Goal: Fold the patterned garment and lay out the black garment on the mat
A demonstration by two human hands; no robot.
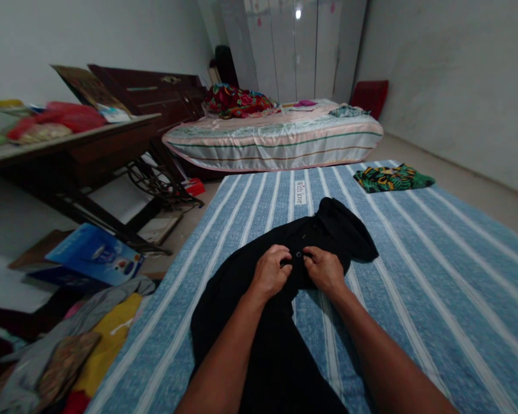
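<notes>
A black garment (280, 339) lies in loose folds over the blue striped bed cover, its wide stand-up end (345, 227) pointing up and right. Near that end a small round button (299, 254) shows between my two hands. My left hand (273, 270) is closed on the cloth to the left of the button, thumb and forefinger bent toward each other. Just right of the button, my right hand (323, 267) has its fingers curled and pinches the cloth by the button. The cloth between my fingertips is partly hidden.
A folded green patterned cloth (393, 177) rests on the striped cover (414, 253). Beyond stands another bed (276, 138) with a red floral bundle (237, 102). To the left are a sewing-machine table (107, 129), a blue box (95, 253) and heaped clothes (112, 328).
</notes>
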